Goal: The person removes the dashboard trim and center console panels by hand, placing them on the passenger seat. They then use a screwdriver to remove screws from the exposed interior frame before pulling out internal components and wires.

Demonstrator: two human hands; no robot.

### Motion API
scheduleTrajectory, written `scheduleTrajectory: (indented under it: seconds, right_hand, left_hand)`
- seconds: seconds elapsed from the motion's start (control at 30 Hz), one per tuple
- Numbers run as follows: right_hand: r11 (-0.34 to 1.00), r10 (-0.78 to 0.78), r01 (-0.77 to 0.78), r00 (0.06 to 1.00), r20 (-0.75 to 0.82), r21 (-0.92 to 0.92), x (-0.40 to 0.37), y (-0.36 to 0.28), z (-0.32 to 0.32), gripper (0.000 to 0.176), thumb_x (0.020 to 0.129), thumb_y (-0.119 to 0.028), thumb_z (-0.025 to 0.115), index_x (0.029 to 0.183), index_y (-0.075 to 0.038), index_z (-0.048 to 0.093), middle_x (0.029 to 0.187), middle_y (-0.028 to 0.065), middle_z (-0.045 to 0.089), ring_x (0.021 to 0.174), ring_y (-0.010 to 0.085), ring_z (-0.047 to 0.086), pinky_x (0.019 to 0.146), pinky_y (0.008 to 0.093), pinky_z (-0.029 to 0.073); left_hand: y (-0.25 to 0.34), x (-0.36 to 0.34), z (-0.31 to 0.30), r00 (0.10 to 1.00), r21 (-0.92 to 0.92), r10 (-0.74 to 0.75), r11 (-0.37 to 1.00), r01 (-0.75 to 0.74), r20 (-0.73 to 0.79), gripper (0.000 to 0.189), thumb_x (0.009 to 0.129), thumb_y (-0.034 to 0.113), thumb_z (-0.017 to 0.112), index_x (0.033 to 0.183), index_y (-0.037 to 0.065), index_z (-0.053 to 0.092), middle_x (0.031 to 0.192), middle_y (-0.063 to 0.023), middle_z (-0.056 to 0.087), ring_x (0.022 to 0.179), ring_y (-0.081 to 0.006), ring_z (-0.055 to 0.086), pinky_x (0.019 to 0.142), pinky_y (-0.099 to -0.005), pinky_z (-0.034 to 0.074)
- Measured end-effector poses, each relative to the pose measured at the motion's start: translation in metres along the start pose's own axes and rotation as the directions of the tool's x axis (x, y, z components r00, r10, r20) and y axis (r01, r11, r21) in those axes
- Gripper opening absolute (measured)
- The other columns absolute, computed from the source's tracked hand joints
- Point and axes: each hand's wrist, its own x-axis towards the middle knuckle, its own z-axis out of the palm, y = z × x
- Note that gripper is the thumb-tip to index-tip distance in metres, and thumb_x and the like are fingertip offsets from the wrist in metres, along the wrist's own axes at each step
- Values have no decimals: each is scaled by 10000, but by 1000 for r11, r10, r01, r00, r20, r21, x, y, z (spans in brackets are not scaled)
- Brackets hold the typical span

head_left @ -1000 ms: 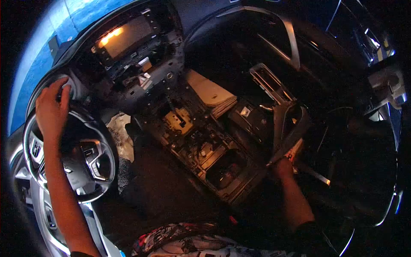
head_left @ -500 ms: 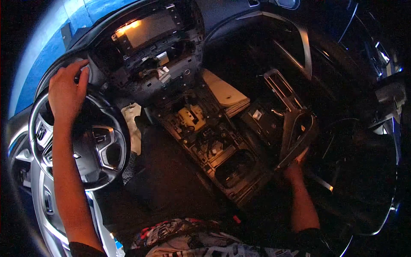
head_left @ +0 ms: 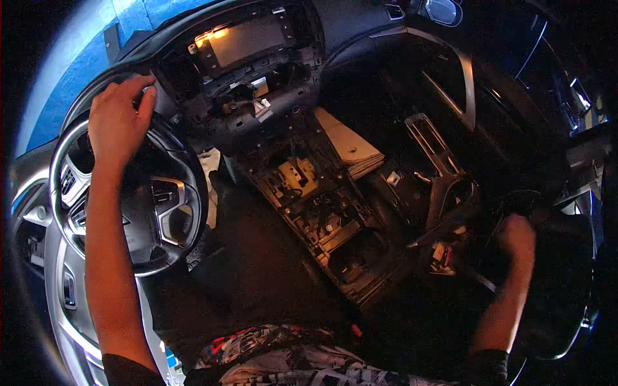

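My left hand (head_left: pixel 123 116) is above the top of the steering wheel (head_left: pixel 198 193), its thumb and fingers curved apart with nothing visible between them. On the right, my right hand (head_left: pixel 517 235) is blurred in the dark, and its fingers cannot be made out. A dark object (head_left: pixel 557 276) lies beside it. To the left of that hand are a long trim piece with a slotted frame (head_left: pixel 432 143) and a small red and white item (head_left: pixel 441 256). The opened centre console (head_left: pixel 331 225) shows a yellowish part (head_left: pixel 297 177) and loose wiring.
The dashboard holds a screen (head_left: pixel 248 44) over an opened cavity with a hanging connector (head_left: pixel 262 112). Light-coloured folded sheets (head_left: pixel 351 147) lie beyond the console. A door with a curved trim strip (head_left: pixel 468 83) is on the far right side.
My right hand has left the trim piece and moved right. The red and white item and the dark object beside that hand now show. The whole view has shifted slightly.
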Motion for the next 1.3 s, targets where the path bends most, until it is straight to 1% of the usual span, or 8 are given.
scheduleTrajectory:
  seconds: [0.37, 0.53, 0.6, 0.7, 0.77, 0.9, 1.07, 1.3]
  right_hand:
    - [704, 220, 249, 814, -537, 666, -50, 63, -127, 250, 986, -235, 557, 1148, -69, 650, 942, 48, 615, 927, 175, 598, 824, 327, 487]
    - [-169, -169, 347, 912, -374, 922, -52, -142, -132, 217, 981, -178, 520, 1119, -40, 615, 811, 26, 626, 734, 112, 604, 683, 272, 505]
    - [-401, -324, 237, 867, -380, 885, -68, -219, -108, 158, 986, -144, 526, 1097, -49, 587, 798, 20, 624, 720, 116, 616, 654, 270, 516]
    - [-361, -424, 300, 790, -443, 883, -80, -273, -93, 199, 903, -57, 647, 1081, -14, 570, 855, 138, 677, 784, 163, 672, 658, 342, 535]
    - [-139, -436, 748, 542, -719, 648, -59, -262, -89, 315, 852, -39, 698, 1135, -13, 561, 1029, 151, 687, 838, 166, 662, 710, 324, 542]
    - [-490, -173, 347, 861, -479, 800, -65, -238, -128, 1022, 771, -14, 773, 1569, -104, 141, 1308, 183, 588, 962, 179, 630, 845, 315, 537]
    - [-285, -95, 684, 677, -730, 671, -54, -252, -121, 808, 782, -45, 792, 1473, -85, 375, 1184, 179, 629, 986, 269, 652, 851, 361, 530]
    - [-218, -117, 752, 612, -782, 622, -42, -264, -83, 401, 770, -3, 794, 1095, -47, 563, 1014, 160, 634, 858, 318, 645, 766, 379, 534]
  left_hand:
    - [79, -9, -17, 965, -543, -141, 839, -3, -222, 235, 891, 173, 650, 1107, 96, 696, 1105, -117, 672, 1045, -257, 619, 916, -386, 470]
    - [214, -45, -23, 847, -877, 318, -84, 473, 427, 572, 952, 226, 617, 1457, 54, 413, 1310, -125, 601, 1199, -229, 576, 1029, -382, 447]
    - [251, -52, -9, 929, -826, 249, -433, 361, 275, 493, 1001, 216, 561, 1418, 2, 410, 1250, -156, 624, 1148, -239, 609, 995, -376, 476]
    - [242, -51, 11, 686, -531, 368, -441, 723, 628, 377, 1008, 221, 541, 1303, -7, 484, 1125, -130, 674, 1008, -254, 671, 917, -385, 524]
    - [232, -61, 30, 750, -762, 365, -146, 631, 551, 259, 990, 215, 552, 1111, -13, 574, 945, -110, 703, 880, -245, 696, 815, -394, 548]
    - [239, -88, 47, 720, -875, 499, 301, 378, 483, 215, 935, 213, 603, 1032, 27, 650, 913, -173, 695, 902, -336, 686, 786, -427, 523]
    - [254, -90, 71, 689, -952, 662, 263, 155, 295, 297, 936, 232, 639, 1175, 58, 656, 1043, -193, 691, 982, -379, 662, 853, -461, 521]
    - [182, -153, 159, 820, -814, 262, 456, 360, 510, 315, 942, 198, 645, 1214, 40, 633, 1123, -165, 686, 1031, -324, 666, 898, -410, 517]
